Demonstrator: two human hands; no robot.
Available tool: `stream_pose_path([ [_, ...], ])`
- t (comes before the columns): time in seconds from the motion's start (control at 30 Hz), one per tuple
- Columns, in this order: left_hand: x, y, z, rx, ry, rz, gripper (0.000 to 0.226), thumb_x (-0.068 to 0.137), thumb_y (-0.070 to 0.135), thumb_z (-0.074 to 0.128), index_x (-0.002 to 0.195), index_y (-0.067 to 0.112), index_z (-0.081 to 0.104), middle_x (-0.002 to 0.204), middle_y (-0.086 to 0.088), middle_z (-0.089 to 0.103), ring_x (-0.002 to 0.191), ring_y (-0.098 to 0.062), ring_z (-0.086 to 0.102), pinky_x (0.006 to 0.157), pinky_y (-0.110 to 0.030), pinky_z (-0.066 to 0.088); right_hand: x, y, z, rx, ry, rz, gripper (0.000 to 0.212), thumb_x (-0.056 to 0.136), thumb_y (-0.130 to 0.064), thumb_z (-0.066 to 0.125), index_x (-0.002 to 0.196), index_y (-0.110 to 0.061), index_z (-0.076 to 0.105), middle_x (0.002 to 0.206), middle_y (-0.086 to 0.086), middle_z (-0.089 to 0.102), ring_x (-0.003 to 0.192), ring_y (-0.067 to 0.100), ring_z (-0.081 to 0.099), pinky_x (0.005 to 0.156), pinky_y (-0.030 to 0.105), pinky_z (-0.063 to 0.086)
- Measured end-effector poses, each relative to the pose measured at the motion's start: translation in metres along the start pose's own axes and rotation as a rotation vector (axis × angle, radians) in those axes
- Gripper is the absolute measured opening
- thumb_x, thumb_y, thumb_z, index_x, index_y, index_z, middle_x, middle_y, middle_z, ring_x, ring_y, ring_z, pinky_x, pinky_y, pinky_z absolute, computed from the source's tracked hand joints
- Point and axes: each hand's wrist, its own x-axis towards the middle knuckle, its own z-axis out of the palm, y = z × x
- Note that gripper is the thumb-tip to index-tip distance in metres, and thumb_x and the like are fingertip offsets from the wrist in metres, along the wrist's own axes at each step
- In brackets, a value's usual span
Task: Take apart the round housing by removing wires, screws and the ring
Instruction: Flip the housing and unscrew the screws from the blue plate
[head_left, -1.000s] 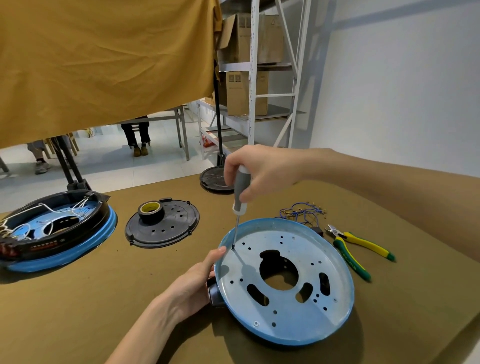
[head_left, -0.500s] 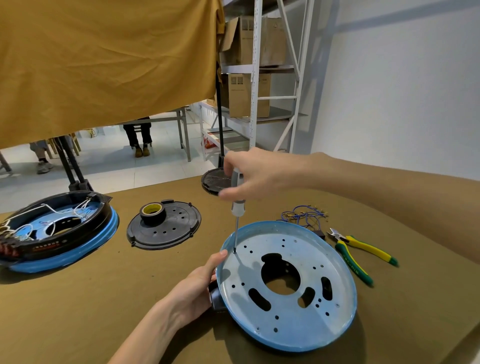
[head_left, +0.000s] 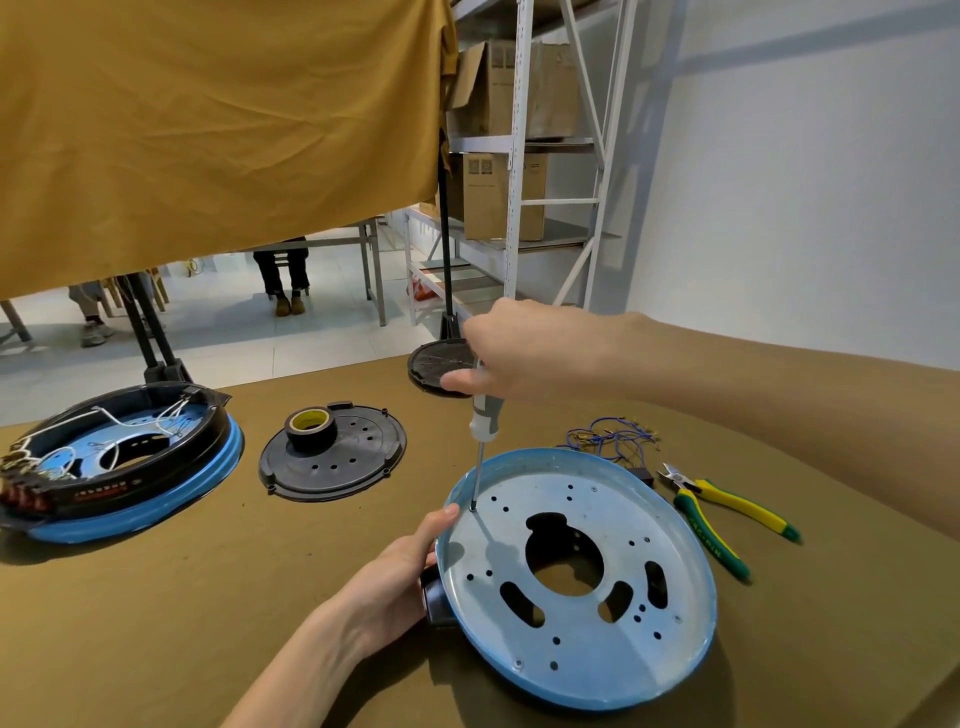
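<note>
The round blue housing (head_left: 576, 582) lies tilted on the desk (head_left: 208, 597). The left hand (head_left: 389, 582) grips its near-left rim. The right hand (head_left: 511, 353) grips a screwdriver (head_left: 484, 415), tip on a screw (head_left: 474, 510) near that rim.

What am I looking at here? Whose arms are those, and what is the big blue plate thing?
There is no machine here. A person wears a camera on their head, so you see their own two arms from above. The right hand grips a screwdriver with its tip down on a screw spot near the rim of the blue round housing. The left hand holds the housing's edge, tilting it up off the brown table. Nearby lie green and yellow cutters, a bunch of blue wires, a black disc with a tape roll on it, and another housing with wires inside.
</note>
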Motion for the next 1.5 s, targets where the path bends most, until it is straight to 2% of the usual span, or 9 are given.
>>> stream_pose_path([
  [0.17,0.001,0.000,0.000,-0.002,0.006,-0.011,0.051,0.063,0.054,0.083,0.088,0.009,0.084,0.092,-0.013,0.080,0.077,-0.028,0.078,0.059,-0.032,0.061,0.000,0.008,-0.016,0.321,-0.228,-0.093,0.033,0.088,-0.025,0.075,0.114,-0.027,0.053,0.098,-0.011,0.055,0.084,0.005,0.056,0.059,0.020,0.040],
  [0.33,0.001,0.000,0.000,0.002,0.000,-0.002,0.049,0.063,0.054,0.083,0.090,0.013,0.084,0.095,-0.013,0.080,0.079,-0.029,0.078,0.061,-0.033,0.061,-0.007,0.006,0.001,0.031,-0.029,0.005,0.049,0.095,-0.066,0.050,0.110,-0.020,0.049,0.078,-0.005,0.054,0.064,0.010,0.055,0.046,0.026,0.034],
  [0.43,-0.001,0.001,-0.001,0.004,-0.006,-0.004,0.047,0.066,0.053,0.082,0.090,0.013,0.084,0.097,-0.014,0.080,0.078,-0.028,0.077,0.060,-0.032,0.060,-0.003,0.005,0.007,-0.071,0.023,-0.027,0.044,0.099,-0.057,0.052,0.100,-0.014,0.059,0.074,-0.003,0.056,0.059,0.008,0.052,0.043,0.023,0.030],
  [0.6,-0.002,0.001,-0.001,0.001,0.003,0.012,0.048,0.067,0.056,0.080,0.095,0.016,0.083,0.095,-0.012,0.080,0.082,-0.028,0.077,0.064,-0.033,0.061,-0.004,0.007,-0.005,0.376,-0.170,-0.155,0.036,0.081,-0.032,0.082,0.107,-0.030,0.057,0.094,-0.011,0.063,0.081,0.003,0.062,0.056,0.019,0.044],
  [0.77,-0.002,0.001,0.001,0.006,0.011,0.001,0.049,0.068,0.055,0.080,0.096,0.015,0.083,0.097,-0.013,0.080,0.082,-0.030,0.077,0.063,-0.034,0.061,-0.002,-0.005,0.005,-0.067,0.095,-0.040,0.059,0.097,-0.069,0.043,0.079,-0.017,0.063,0.061,-0.005,0.055,0.049,0.008,0.050,0.038,0.020,0.026],
  [0.97,-0.002,0.002,0.000,0.008,0.019,-0.025,0.063,0.068,0.055,0.082,0.106,0.005,0.079,0.099,-0.017,0.079,0.078,-0.030,0.077,0.060,-0.033,0.060,-0.002,0.006,-0.013,0.299,-0.217,-0.105,0.023,0.090,-0.024,0.071,0.109,-0.027,0.059,0.095,-0.010,0.061,0.080,0.005,0.059,0.051,0.016,0.041],
  [1.13,-0.003,0.002,0.001,0.013,0.005,-0.006,0.048,0.070,0.055,0.079,0.096,0.014,0.084,0.100,-0.015,0.079,0.083,-0.029,0.078,0.065,-0.035,0.061,-0.006,0.003,-0.001,0.070,-0.062,0.005,0.044,0.098,-0.061,0.049,0.104,-0.018,0.053,0.075,-0.003,0.059,0.059,0.015,0.062,0.041,0.024,0.036],
  [1.37,-0.002,0.002,0.003,-0.024,-0.019,0.013,0.046,0.064,0.051,0.081,0.087,0.011,0.084,0.091,-0.014,0.079,0.075,-0.027,0.077,0.059,-0.031,0.061,-0.006,0.007,-0.004,0.390,-0.205,-0.156,0.038,0.081,-0.018,0.079,0.111,-0.028,0.058,0.096,-0.012,0.064,0.089,0.008,0.061,0.068,0.025,0.050],
  [1.5,-0.003,0.003,0.003,-0.027,-0.022,0.021,0.045,0.065,0.050,0.081,0.088,0.011,0.084,0.093,-0.015,0.079,0.077,-0.028,0.077,0.060,-0.033,0.061,-0.007,0.003,0.002,0.125,-0.059,-0.113,0.034,0.091,-0.057,0.063,0.098,-0.026,0.050,0.078,-0.012,0.060,0.068,0.003,0.057,0.047,0.024,0.036],
])
